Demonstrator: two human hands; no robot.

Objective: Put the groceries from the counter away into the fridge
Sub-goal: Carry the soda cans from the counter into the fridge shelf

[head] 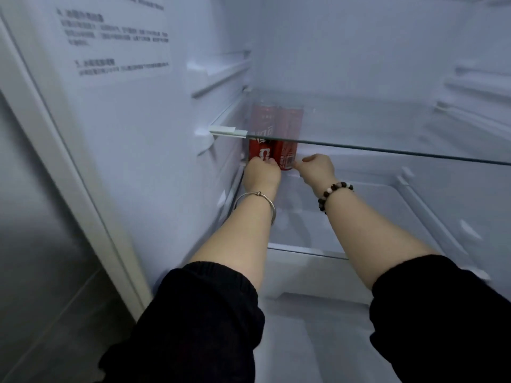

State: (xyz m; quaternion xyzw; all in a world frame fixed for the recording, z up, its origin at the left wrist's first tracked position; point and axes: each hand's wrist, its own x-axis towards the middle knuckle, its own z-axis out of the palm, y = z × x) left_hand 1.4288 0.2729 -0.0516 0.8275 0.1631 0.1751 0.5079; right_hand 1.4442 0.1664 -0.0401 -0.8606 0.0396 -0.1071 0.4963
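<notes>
The left hand curled round the left can, just beyond its knuckles. The right can stood just left of the right hand, whose curled fingers touched it; grip unclear.

Fridge interior: white walls are enclosing the view; cool bluish light is falling evenly across them.
Left wall: a printed label is sitting high up, its text too blurred to read; moulded rails are running below it.
Right wall: matching ribs are showing.
Upper glass shelf is spanning the width; lower glass shelf is lying beneath it.
Outside, left: a grey panel is standing beside the white frame edge; grey floor is showing a seam.
</notes>
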